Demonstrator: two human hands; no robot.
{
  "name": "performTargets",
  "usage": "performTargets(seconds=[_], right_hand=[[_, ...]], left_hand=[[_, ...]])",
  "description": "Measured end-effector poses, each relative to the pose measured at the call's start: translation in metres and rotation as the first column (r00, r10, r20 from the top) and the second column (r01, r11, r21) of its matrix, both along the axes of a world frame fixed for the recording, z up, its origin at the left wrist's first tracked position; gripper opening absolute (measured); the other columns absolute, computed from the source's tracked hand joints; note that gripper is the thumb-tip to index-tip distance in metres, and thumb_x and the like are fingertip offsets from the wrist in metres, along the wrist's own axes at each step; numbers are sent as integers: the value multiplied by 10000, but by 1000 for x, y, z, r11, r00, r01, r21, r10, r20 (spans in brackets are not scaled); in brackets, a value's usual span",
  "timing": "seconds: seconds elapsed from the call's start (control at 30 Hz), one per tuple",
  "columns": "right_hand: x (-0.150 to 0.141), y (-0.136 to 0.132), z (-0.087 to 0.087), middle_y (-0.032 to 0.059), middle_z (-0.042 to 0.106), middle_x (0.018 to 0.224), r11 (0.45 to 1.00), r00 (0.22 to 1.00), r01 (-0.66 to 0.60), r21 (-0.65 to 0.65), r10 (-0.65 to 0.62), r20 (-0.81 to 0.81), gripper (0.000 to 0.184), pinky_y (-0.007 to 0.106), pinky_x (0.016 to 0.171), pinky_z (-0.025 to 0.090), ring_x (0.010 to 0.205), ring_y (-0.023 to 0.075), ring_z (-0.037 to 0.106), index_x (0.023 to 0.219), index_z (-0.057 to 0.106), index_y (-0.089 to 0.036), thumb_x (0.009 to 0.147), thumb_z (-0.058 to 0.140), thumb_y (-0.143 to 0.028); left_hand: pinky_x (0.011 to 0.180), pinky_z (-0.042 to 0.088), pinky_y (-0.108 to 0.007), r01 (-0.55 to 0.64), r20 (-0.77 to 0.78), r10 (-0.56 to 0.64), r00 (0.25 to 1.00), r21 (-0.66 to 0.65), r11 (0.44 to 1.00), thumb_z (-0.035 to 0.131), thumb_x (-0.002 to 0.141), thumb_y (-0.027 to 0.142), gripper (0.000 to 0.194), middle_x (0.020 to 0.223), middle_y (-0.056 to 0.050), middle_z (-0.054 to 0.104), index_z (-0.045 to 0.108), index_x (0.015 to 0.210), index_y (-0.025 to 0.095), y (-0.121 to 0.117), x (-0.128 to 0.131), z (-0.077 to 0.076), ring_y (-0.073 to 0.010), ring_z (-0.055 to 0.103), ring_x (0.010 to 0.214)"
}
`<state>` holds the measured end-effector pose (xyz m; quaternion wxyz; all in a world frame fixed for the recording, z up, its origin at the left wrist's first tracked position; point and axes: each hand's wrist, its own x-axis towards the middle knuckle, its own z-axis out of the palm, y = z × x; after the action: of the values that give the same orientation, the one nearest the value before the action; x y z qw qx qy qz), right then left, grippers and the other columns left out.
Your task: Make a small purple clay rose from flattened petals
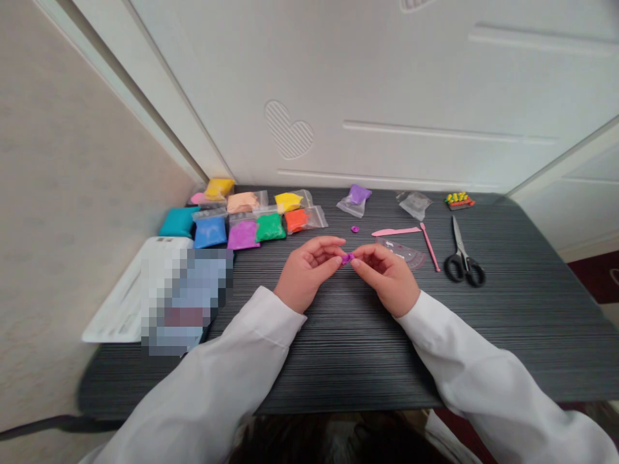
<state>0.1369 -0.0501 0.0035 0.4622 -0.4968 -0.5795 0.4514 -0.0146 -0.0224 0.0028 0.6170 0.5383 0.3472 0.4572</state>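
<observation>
Between my two hands is a small piece of purple modelling clay [347, 258], held over the middle of the dark table. My left hand [309, 267] pinches its left side with the thumb and fingers. On the other side, the thumb and fingertips of my right hand [387, 274] close on it. Just beyond the fingertips lies another small purple clay piece [354, 229]. A pink clay knife [395, 231] and a thin pink tool [430, 247] lie past my right hand, beside a clear plastic protractor [409, 254] partly hidden by that hand.
Several bags of coloured clay [243, 233] cluster at the back left. A bag with purple clay [358, 194], an emptied-looking clear bag [414, 205] and a small yellow-and-red clay model [459, 201] line the back. Scissors [463, 254] lie right; a white board [130, 290] and blurred-out device [193, 296] left.
</observation>
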Motion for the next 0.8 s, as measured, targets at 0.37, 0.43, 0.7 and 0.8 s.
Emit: performTargets(seconds=[0.37,0.43,0.7,0.8], right_hand=[[1,1,0,1,571,776,1000,1000,16,5,-17,27,158,262,655,398,701,116,505,836,553,-203,747,513,-327],[1,1,-1,-3,565,762,1000,1000,15,8,-15,19,153,259,646,398,689,114,502,828,550,-205,742,519,-328],[0,1,-1,-11,549,721,1000,1000,14,-14,-14,-26,160,254,619,397,652,108,495,795,533,-203,714,550,-341],[-1,1,0,-16,540,713,1000,999,4,-22,-5,-53,161,250,614,394,645,103,492,791,520,-203,705,563,-332]], left_hand=[[756,430,-227,-13,-85,19,996,68,998,571,701,165,241,794,-6,592,552,941,172,-3,1,2,-95,550,765],[757,431,-228,-11,-93,17,996,72,997,570,701,165,240,791,-4,592,552,941,174,-4,1,2,-94,551,763],[782,433,-269,14,-79,-9,997,71,997,575,693,175,255,798,-11,594,552,946,174,-4,1,3,-116,561,783],[786,433,-272,18,-78,-13,997,67,998,572,695,176,258,809,-15,596,548,952,173,-4,1,4,-120,563,793]])
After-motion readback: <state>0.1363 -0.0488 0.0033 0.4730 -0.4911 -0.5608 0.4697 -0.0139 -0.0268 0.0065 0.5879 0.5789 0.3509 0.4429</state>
